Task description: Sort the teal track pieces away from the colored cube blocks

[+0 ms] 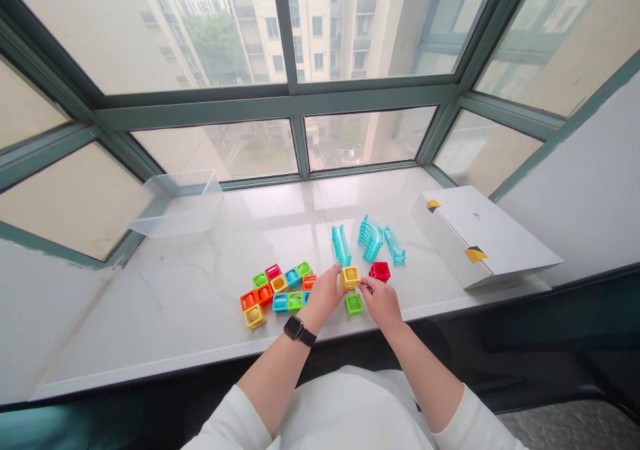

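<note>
Between my two hands is a yellow cube block (351,277) with a round recess in its face. My left hand (326,295), with a black watch on its wrist, grips the block's left side. The fingers of my right hand (381,299) pinch its right side. Just below the yellow block sits a green block (354,304), and a red block (379,271) lies beyond my right fingers. Left of my left hand are several joined or touching coloured blocks (279,283), partly hidden by that hand. Clear turquoise track pieces (371,238) lie behind the hands.
A clear plastic bin (175,223) stands at the back left of the white sill (165,317). On the right is a white box (493,230) with yellow-and-black tabs. Green-framed windows (295,97) enclose the back and sides. The sill's front edge runs close under my forearms.
</note>
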The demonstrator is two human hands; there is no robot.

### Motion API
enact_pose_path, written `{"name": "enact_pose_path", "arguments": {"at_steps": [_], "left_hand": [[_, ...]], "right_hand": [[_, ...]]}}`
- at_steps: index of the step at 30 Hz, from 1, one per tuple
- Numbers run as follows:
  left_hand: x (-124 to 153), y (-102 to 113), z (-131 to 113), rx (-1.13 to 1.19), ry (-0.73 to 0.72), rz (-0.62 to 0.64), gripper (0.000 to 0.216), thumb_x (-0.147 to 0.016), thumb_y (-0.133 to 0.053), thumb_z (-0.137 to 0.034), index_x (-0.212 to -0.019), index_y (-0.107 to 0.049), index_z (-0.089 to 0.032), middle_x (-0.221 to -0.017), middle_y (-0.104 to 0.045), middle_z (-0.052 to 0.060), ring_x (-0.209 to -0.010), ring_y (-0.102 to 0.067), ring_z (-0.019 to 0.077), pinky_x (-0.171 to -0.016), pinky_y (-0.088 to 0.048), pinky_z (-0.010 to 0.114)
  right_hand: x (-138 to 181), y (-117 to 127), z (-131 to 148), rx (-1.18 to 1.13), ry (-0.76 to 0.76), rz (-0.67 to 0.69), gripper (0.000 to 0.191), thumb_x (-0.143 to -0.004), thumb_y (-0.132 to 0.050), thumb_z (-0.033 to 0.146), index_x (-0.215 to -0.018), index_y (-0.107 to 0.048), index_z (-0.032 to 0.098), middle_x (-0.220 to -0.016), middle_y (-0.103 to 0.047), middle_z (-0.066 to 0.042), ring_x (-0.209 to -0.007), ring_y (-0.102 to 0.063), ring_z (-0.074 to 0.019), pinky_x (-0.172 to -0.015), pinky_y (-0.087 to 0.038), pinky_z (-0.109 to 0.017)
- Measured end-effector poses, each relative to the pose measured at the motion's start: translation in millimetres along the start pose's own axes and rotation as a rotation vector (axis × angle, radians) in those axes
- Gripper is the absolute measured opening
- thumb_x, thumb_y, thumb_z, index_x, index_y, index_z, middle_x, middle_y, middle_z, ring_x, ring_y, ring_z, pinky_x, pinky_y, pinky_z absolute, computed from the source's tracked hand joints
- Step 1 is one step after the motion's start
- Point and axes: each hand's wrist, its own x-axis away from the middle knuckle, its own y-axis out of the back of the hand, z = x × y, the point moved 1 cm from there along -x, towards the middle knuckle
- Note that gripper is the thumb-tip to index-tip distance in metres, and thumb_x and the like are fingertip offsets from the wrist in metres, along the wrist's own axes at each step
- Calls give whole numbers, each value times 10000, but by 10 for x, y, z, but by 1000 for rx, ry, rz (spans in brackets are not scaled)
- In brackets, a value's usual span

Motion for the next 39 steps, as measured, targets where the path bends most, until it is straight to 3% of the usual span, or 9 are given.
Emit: {"name": "enact_pose_path", "arguments": {"at_steps": [18,22,28,39], "left_hand": [[-7,-94,147,181,2,6,681,-864,-677,-78,-1498,-478,-228,-1383,-692,126,-1253,-686,248,-1086,-541,444],[-5,-78,135,229,4,-13,661,-836,-722,-84,-1450,-531,-237,-1370,-700,121,-1232,-697,244,-1076,-549,437],[-19,-30,69,223,7,-5,443,-835,-732,-108,-1256,-658,-226,-1273,-739,108,-1203,-701,255,-1069,-549,450],[-19,-1,10,203,37,-14,366,-832,-755,-122,-1179,-669,-202,-1210,-751,112,-1140,-718,246,-1031,-554,417]], "right_hand": [[-29,-97,-73,41,14,38,255,-951,-554,282,-1023,-798,260,-988,-822,-45,-890,-758,-252,-808,-547,-339],[-35,-110,-85,36,29,30,251,-954,-556,269,-1035,-794,264,-1009,-821,-47,-912,-759,-241,-827,-553,-325],[-43,-121,-98,35,49,26,261,-955,-543,243,-1034,-792,259,-1025,-817,-54,-891,-754,-240,-819,-557,-329],[-43,-106,-79,56,47,35,254,-961,-540,242,-1044,-780,252,-1026,-814,-52,-906,-750,-236,-820,-541,-317]]}}
